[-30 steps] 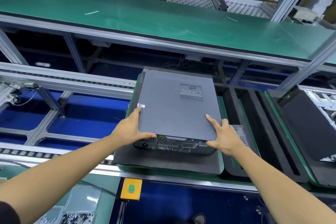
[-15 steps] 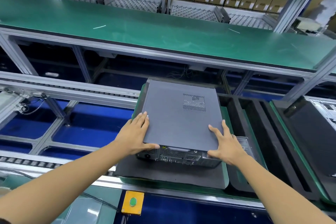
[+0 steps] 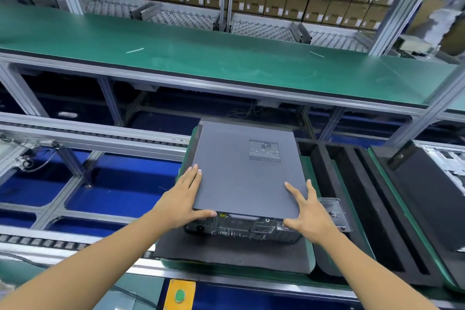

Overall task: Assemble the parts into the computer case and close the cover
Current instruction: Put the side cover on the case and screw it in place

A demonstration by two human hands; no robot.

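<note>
- The case (image 3: 241, 224) lay on a black mat (image 3: 226, 254), cover (image 3: 245, 171) on top.
- Left hand (image 3: 180, 201) and right hand (image 3: 308, 216), fingers spread, pressed the cover's near corners.

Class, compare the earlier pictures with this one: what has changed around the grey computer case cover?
The left hand slid forward along the grey metal cover, fingers now straighter. The right hand stays spread at the near right corner. Neither let go; the case stays on the black foam mat.
</note>
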